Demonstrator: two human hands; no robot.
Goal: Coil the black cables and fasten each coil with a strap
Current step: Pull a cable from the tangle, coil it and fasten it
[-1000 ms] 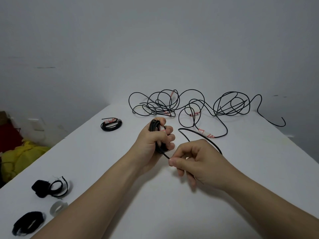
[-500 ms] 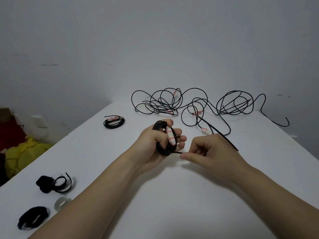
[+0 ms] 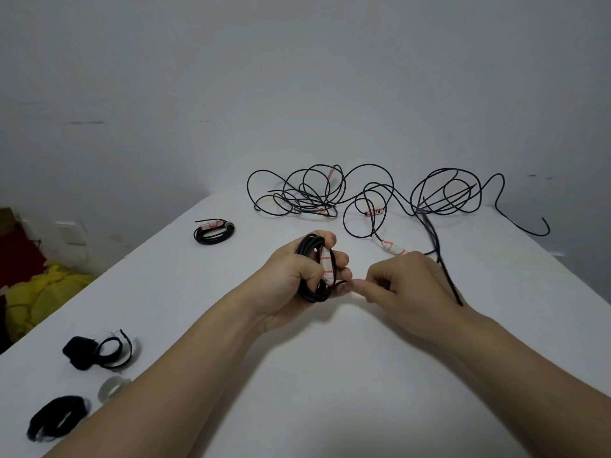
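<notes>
Head view: cable coil within left hand.

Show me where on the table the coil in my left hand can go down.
Bare table lies between the forearms. Another patch sits between the finished coil and the left hand. The near right corner is bare too. Crowded: loose cables at the back, straps near left.

Two hands work above the white worktop.
The left hand grips a black coil; the right hand pinches its loose cable just beside the coil.
</notes>
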